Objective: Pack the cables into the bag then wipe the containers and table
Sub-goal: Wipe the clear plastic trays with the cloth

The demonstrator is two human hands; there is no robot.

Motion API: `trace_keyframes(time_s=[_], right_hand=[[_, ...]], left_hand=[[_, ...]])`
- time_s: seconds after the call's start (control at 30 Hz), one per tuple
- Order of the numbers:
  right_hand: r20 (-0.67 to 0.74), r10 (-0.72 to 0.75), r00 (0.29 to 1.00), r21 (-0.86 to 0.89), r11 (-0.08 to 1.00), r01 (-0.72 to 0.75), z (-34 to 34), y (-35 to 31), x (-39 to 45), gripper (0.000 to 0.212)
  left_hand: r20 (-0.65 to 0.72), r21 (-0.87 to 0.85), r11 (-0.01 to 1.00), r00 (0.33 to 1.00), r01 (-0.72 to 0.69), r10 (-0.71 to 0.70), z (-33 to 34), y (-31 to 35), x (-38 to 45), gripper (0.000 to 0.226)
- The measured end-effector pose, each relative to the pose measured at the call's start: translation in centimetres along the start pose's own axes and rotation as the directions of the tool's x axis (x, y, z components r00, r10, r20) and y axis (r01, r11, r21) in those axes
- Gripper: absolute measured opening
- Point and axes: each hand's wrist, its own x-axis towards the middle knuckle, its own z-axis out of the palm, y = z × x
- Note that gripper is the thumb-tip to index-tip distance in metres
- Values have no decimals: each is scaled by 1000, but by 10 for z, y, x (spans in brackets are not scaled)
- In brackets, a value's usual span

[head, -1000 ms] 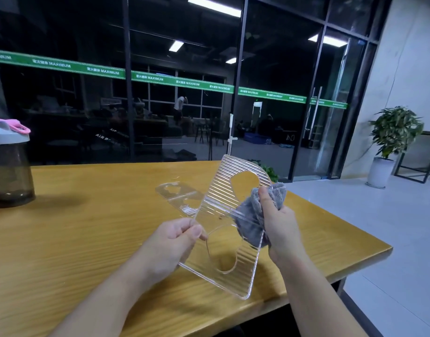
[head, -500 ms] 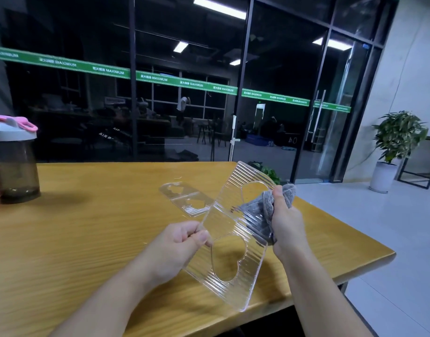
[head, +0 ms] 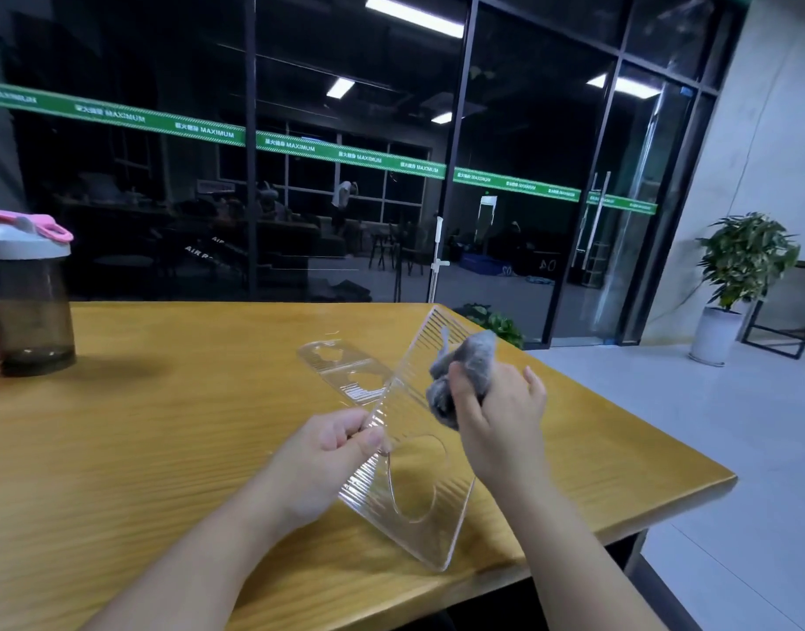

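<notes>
A clear ribbed plastic container panel (head: 409, 507) with rounded cut-outs is held tilted above the wooden table (head: 163, 425). My left hand (head: 332, 453) pinches its left edge between thumb and fingers. My right hand (head: 496, 421) clutches a bunched grey cloth (head: 464, 366) against the upper part of the panel. A second clear piece (head: 341, 366) with cut-outs lies flat on the table just behind it. No cables or bag are in view.
A dark translucent bottle (head: 27, 298) with a grey lid and pink strap stands at the table's far left. The table's right edge and corner (head: 710, 480) are close to my right arm. Glass walls stand behind; a potted plant (head: 742, 275) sits at the right.
My right hand has turned and moved the cloth up the panel toward its top end. The panel is tilted a little more upright. My left hand keeps its grip.
</notes>
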Motion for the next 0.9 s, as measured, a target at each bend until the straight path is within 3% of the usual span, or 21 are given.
trace_keyframes(time_s=[0.07,0.2,0.37,0.53,0.73,0.9], right_hand=[[181,11,983,-11,1000,-10,-1,-3,-1,27],[340,12,940,12,1000,-18,-9,-10,1,9],[306,56,950,40,997,-71,-10,-4,15,9],[156,67,985,-25,998,-64,-11,1,23,29],[304,129,944,265,940,-214,-14,3,25,25],[391,132,911,236,942,-238,-18,11,27,21]], left_hand=[[-1,-24,1000,1000,-20,20,0,1,0,29],[-11,-83,996,1000,-26,26,-3,-5,3,22],[-27,-88,994,998,-59,57,-2,-2,1,22],[21,-74,996,998,-58,60,2,2,-1,33],[28,-94,994,998,-59,62,0,7,-2,26],[83,-108,993,995,-53,62,4,11,-4,22]])
